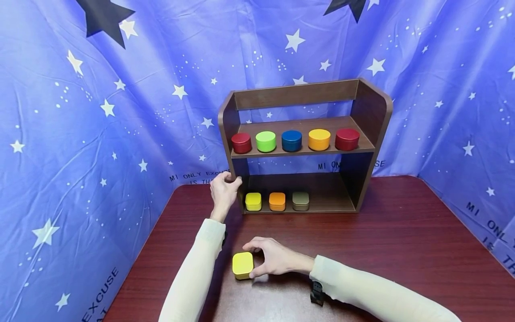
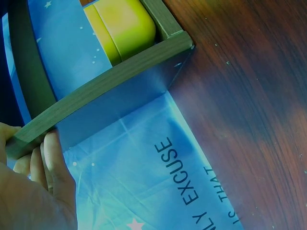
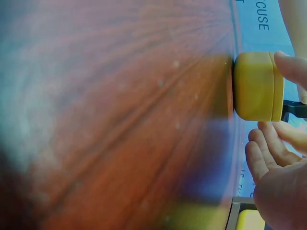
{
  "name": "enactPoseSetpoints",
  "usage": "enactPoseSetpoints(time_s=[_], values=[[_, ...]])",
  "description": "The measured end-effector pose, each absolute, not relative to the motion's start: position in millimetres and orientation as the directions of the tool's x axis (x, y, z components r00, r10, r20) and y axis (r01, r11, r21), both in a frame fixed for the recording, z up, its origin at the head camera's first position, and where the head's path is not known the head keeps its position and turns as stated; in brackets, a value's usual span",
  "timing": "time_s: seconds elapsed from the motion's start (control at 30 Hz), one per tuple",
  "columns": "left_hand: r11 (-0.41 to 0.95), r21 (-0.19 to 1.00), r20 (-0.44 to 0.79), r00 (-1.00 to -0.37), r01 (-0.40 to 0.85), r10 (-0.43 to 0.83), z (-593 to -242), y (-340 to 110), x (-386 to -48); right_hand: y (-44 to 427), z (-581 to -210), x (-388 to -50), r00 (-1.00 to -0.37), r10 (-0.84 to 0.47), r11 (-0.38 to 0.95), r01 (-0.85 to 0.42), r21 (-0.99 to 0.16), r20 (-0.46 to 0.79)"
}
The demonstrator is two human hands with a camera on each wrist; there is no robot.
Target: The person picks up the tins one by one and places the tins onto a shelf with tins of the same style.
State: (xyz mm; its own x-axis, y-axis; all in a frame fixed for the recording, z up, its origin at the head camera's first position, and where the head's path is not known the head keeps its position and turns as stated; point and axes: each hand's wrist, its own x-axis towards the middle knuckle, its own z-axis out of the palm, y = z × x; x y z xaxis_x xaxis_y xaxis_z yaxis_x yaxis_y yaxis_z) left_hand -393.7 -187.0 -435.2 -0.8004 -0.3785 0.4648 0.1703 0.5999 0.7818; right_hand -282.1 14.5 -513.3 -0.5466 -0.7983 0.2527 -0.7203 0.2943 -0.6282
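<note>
My left hand [image 1: 225,192] grips the front edge of the left side panel of a dark brown wooden shelf [image 1: 295,94]. In the left wrist view the thumb and fingers [image 2: 53,158] lie on opposite sides of that panel. On the table before the shelf stands a yellow square tin [image 1: 243,264] with rounded corners. My right hand [image 1: 277,257] holds this tin from its right, thumb at the near corner and fingertips at the far side. In the right wrist view the thumb overlaps the lid of the tin [image 3: 256,86].
Round tins line the upper shelf: red [image 1: 241,143], green [image 1: 266,141], blue [image 1: 291,141], yellow [image 1: 319,140] and dark red [image 1: 347,139]. Square tins stand below: yellow [image 1: 253,201], orange [image 1: 277,201] and olive [image 1: 300,201]. Blue star-patterned cloth [image 1: 132,112] surrounds the reddish table [image 1: 402,250].
</note>
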Motion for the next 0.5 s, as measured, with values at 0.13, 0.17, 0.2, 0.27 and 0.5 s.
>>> enactPoseSetpoints(time_s=[0.13, 0.17, 0.2, 0.27, 0.5], values=[[0.6, 0.781, 0.465, -0.802, 0.173, -0.374, -434.6, -186.8, -393.0, 13.8, -513.4, -281.7, -0.557, -0.793, 0.302, -0.71, -0.636, 0.246], [0.601, 0.781, 0.466, -0.802, 0.173, -0.374, -434.5, -186.7, -392.9, 13.6, -513.4, -281.8, -0.56, -0.792, 0.303, -0.708, -0.638, 0.244], [0.602, 0.779, 0.467, -0.801, 0.173, -0.374, -434.4, -186.7, -392.8, 13.3, -513.6, -281.8, -0.561, -0.791, 0.304, -0.706, -0.64, 0.244], [0.604, 0.778, 0.468, -0.801, 0.174, -0.373, -434.3, -186.6, -392.7, 13.0, -513.9, -282.0, -0.559, -0.792, 0.3, -0.706, -0.641, 0.245], [0.603, 0.779, 0.467, -0.801, 0.173, -0.374, -435.1, -186.6, -393.7, 10.6, -514.1, -282.0, -0.545, -0.799, 0.287, -0.716, -0.637, 0.253]])
